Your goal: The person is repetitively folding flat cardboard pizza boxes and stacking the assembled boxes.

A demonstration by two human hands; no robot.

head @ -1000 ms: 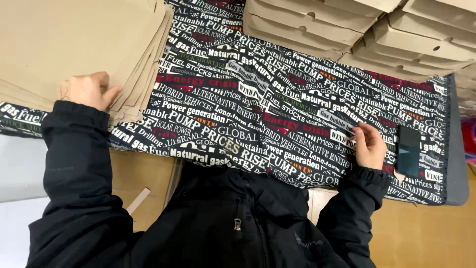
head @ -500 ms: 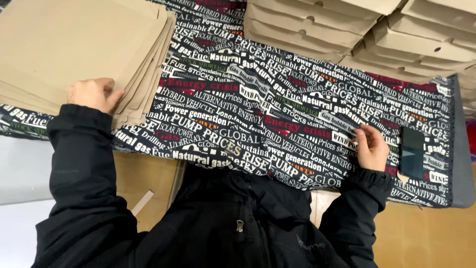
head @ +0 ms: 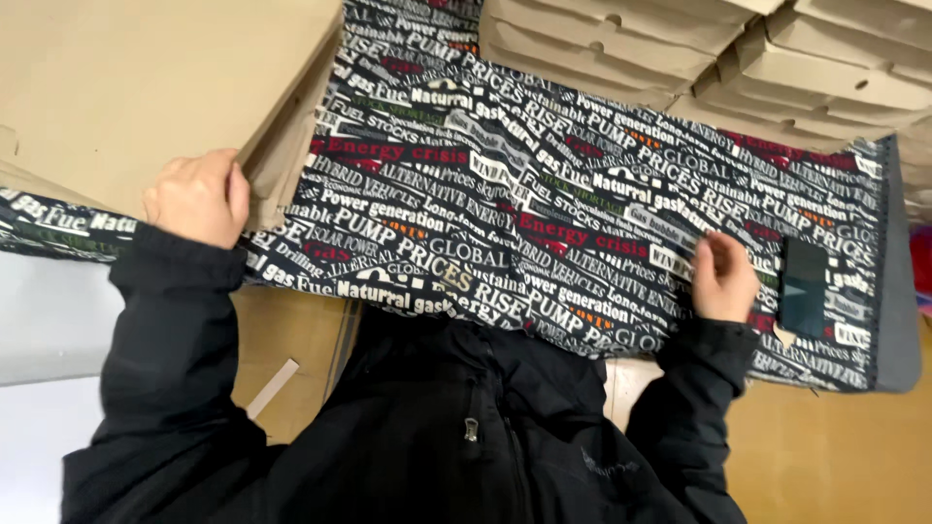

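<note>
Cardboard under the left hand (head: 197, 197), whose fingers curl over the near edge of the stack of flat cardboard sheets (head: 136, 87) at the table's left end. Right hand (head: 723, 277) rests loosely bent and empty on the word-printed tablecloth (head: 505, 184), near the front edge, just beside a dark phone (head: 804, 288). Folded boxes (head: 680, 49) line the far edge.

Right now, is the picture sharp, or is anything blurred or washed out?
Head view: printed cloth is sharp and evenly lit; left hand on the flat cardboard stack and right hand look slightly soft; no strong glare.
</note>
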